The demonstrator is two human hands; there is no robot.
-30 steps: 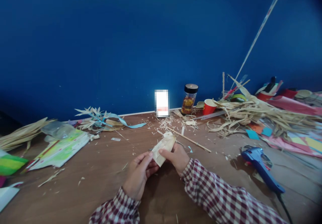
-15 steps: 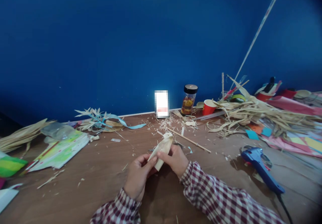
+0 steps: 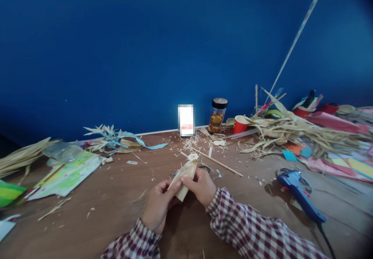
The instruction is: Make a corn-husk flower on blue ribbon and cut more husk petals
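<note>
Both of my hands hold a pale dried corn husk piece (image 3: 185, 173) just above the brown wooden table (image 3: 116, 197). My left hand (image 3: 159, 204) pinches its lower left edge with thumb and fingers closed. On the right edge, my right hand (image 3: 202, 185) grips it with fingers curled. The husk is folded narrow and points up and away from me. Both sleeves are red and white checked.
A blue glue gun (image 3: 298, 191) lies at the right. A thin wooden stick (image 3: 218, 162), husk shavings, a jar (image 3: 218, 115) and a red cup (image 3: 240, 124) sit behind. A husk pile (image 3: 294, 132) and coloured papers fill the right; printed sheets (image 3: 64, 173) lie left.
The husk piece has been folded from a flat wide shape into a narrower one. My hands have drawn slightly closer together.
</note>
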